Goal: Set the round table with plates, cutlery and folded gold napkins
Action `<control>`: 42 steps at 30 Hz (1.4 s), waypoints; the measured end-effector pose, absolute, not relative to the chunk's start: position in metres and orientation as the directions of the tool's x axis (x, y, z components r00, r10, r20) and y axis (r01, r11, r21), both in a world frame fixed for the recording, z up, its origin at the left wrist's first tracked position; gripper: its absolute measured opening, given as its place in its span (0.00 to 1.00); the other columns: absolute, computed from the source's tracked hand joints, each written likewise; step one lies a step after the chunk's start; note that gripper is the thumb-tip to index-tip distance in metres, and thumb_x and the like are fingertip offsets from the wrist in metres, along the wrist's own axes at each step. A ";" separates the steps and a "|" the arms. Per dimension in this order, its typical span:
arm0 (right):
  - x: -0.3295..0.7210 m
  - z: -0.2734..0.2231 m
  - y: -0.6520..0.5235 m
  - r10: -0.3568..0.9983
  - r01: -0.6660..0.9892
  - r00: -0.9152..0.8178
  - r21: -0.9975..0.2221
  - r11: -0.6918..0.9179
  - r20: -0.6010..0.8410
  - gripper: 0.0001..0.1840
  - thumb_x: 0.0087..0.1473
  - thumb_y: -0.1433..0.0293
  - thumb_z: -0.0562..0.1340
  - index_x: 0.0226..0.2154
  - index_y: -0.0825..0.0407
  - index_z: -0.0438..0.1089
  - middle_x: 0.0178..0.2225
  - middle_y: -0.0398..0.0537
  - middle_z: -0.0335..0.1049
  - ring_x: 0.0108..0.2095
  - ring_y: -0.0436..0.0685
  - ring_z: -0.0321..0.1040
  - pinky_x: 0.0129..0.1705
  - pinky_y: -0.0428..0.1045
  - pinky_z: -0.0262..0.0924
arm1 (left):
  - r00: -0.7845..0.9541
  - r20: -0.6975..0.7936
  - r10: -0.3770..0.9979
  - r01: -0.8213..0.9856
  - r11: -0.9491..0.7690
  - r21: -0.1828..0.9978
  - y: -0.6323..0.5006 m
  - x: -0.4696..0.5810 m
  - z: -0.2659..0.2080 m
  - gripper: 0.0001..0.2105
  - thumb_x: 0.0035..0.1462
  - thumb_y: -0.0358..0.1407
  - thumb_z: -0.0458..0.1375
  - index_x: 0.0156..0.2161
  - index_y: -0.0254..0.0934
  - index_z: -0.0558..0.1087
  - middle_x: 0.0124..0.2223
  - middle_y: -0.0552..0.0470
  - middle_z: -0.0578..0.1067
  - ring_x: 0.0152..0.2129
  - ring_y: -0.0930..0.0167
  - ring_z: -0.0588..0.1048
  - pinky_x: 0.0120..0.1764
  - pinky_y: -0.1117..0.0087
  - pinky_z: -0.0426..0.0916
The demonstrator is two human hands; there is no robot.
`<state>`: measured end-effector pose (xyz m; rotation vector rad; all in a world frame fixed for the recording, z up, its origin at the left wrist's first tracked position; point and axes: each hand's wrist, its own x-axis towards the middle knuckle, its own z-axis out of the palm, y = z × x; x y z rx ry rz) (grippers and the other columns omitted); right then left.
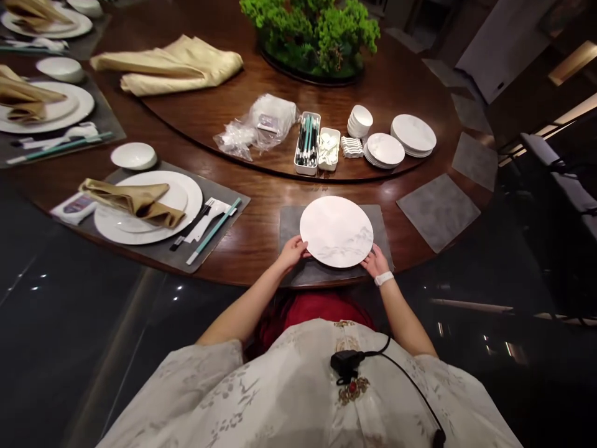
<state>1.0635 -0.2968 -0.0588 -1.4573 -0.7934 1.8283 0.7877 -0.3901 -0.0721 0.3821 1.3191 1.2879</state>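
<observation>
A large white dinner plate [336, 230] with a faint grey landscape pattern is over the grey placemat [290, 219] in front of me. My left hand [293, 251] grips the plate's lower left rim, its fingertips partly under the edge. At the lower right rim, my right hand [374, 261] holds the same plate, with some fingers hidden beneath it. A white band [384, 278] circles my right wrist. Whether the plate touches the placemat or is held slightly above it, I cannot tell.
To the left lies a set place with a plate, folded brown napkin [135, 202] and chopsticks [213, 230]. The raised turntable carries a chopstick box [307, 143], small plates [384, 150], bowls [360, 121], larger plates [413, 134] and a green plant centrepiece [321, 37]. Another placemat [438, 211] is right.
</observation>
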 end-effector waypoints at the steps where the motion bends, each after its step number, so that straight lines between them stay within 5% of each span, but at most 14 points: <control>1: 1.066 -0.062 -0.290 0.775 -0.133 -0.129 -0.764 -0.632 -0.619 0.22 0.51 0.61 0.64 0.46 0.43 0.57 0.37 0.40 0.75 0.34 0.51 0.74 0.36 0.50 0.72 | -0.244 -0.495 0.834 -0.453 0.353 0.819 -0.388 0.783 -0.076 0.20 0.49 0.38 0.69 0.44 0.33 0.70 0.30 0.55 0.76 0.25 0.76 0.74 0.33 0.73 0.73; 7: 1.079 -0.089 -0.296 0.719 -0.017 -0.148 -0.725 -0.689 -0.679 0.18 0.47 0.74 0.63 0.38 0.46 0.55 0.29 0.35 0.72 0.28 0.47 0.73 0.34 0.44 0.70 | -0.163 -0.562 0.811 -0.365 0.479 0.798 -0.383 0.768 -0.104 0.20 0.49 0.39 0.68 0.45 0.32 0.71 0.33 0.49 0.78 0.28 0.74 0.76 0.38 0.68 0.75; 12: 1.094 -0.109 -0.301 0.711 0.374 -0.089 -0.685 -0.625 -0.698 0.10 0.51 0.74 0.63 0.36 0.51 0.62 0.24 0.37 0.68 0.21 0.47 0.69 0.24 0.42 0.66 | -0.396 -0.564 0.725 -0.076 0.586 0.807 -0.386 0.767 -0.130 0.18 0.49 0.41 0.65 0.43 0.32 0.75 0.29 0.52 0.76 0.26 0.71 0.74 0.33 0.68 0.73; 17: 1.097 -0.124 -0.275 0.755 0.475 -0.027 -0.674 -0.567 -0.655 0.04 0.55 0.72 0.63 0.35 0.54 0.67 0.25 0.41 0.71 0.18 0.45 0.65 0.20 0.39 0.58 | -0.555 -0.494 0.669 -0.005 0.591 0.806 -0.383 0.771 -0.149 0.18 0.48 0.41 0.64 0.42 0.31 0.76 0.29 0.51 0.76 0.28 0.70 0.74 0.35 0.70 0.72; 22: 1.093 -0.142 -0.263 0.803 0.562 -0.004 -0.666 -0.491 -0.596 0.04 0.52 0.71 0.64 0.32 0.55 0.71 0.25 0.42 0.73 0.19 0.45 0.64 0.24 0.40 0.61 | -0.643 -0.442 0.625 0.038 0.602 0.797 -0.383 0.773 -0.161 0.23 0.48 0.38 0.64 0.50 0.32 0.72 0.33 0.51 0.77 0.28 0.73 0.73 0.37 0.72 0.71; 29: 1.091 -0.152 -0.265 0.845 0.656 -0.011 -0.642 -0.398 -0.535 0.07 0.51 0.69 0.63 0.33 0.55 0.74 0.24 0.42 0.73 0.20 0.47 0.66 0.28 0.43 0.64 | -0.626 -0.448 0.639 0.106 0.638 0.763 -0.387 0.769 -0.159 0.19 0.49 0.38 0.63 0.46 0.33 0.73 0.31 0.52 0.77 0.27 0.71 0.75 0.37 0.70 0.71; 32: 1.100 -0.144 -0.256 0.869 0.696 0.003 -0.623 -0.358 -0.496 0.08 0.51 0.68 0.64 0.33 0.55 0.75 0.27 0.45 0.75 0.24 0.50 0.71 0.32 0.45 0.67 | -0.701 -0.394 0.595 0.186 0.685 0.704 -0.394 0.750 -0.151 0.16 0.51 0.40 0.62 0.44 0.33 0.75 0.37 0.47 0.79 0.36 0.66 0.77 0.46 0.65 0.71; 36: 1.130 -0.129 -0.231 0.933 0.765 0.099 -0.573 -0.295 -0.347 0.13 0.51 0.67 0.63 0.40 0.56 0.75 0.40 0.55 0.78 0.42 0.57 0.74 0.47 0.48 0.67 | -0.848 -0.353 0.396 0.175 0.837 0.518 -0.402 0.720 -0.144 0.19 0.57 0.39 0.59 0.52 0.34 0.73 0.50 0.40 0.79 0.49 0.60 0.76 0.53 0.61 0.68; 42: 1.155 -0.126 -0.200 0.931 0.817 0.205 -0.471 -0.332 -0.301 0.06 0.47 0.69 0.64 0.30 0.55 0.74 0.35 0.58 0.78 0.41 0.61 0.76 0.47 0.49 0.66 | -0.821 -0.446 0.357 0.113 0.866 0.486 -0.401 0.715 -0.147 0.11 0.57 0.41 0.61 0.41 0.37 0.78 0.47 0.41 0.81 0.47 0.58 0.78 0.51 0.61 0.70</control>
